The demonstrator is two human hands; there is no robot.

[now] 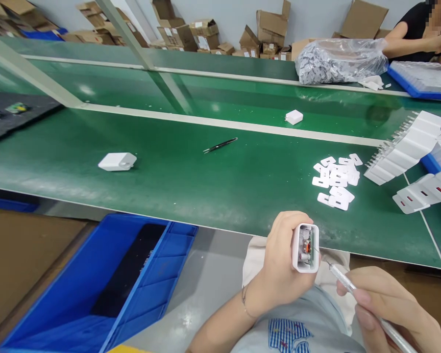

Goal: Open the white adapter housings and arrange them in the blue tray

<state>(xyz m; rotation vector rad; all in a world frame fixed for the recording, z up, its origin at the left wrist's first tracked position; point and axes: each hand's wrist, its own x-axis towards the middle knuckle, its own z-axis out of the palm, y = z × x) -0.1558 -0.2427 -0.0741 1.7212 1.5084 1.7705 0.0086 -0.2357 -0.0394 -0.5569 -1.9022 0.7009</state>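
My left hand (277,264) is wrapped round a white charger housing (296,251), just off the table's front edge. The housing's open end faces me and shows a green circuit board (311,245) with an orange part and other components inside. Between the fingers of my right hand (389,301) is a slim silver pen-like tool (342,278), angled up to the left. Its thin tip is near the housing's right rim; whether it touches I cannot tell. Beyond my hands lies a loose pile of small white cover plates (338,177) with slots.
Rows of white chargers, one with prongs (407,147) and one with port faces (424,192), stand at right. Black tweezers (220,145) and a white charger (116,162) lie on the green table (169,181). A blue bin (132,284) sits below left. Across, a person (415,39) works.
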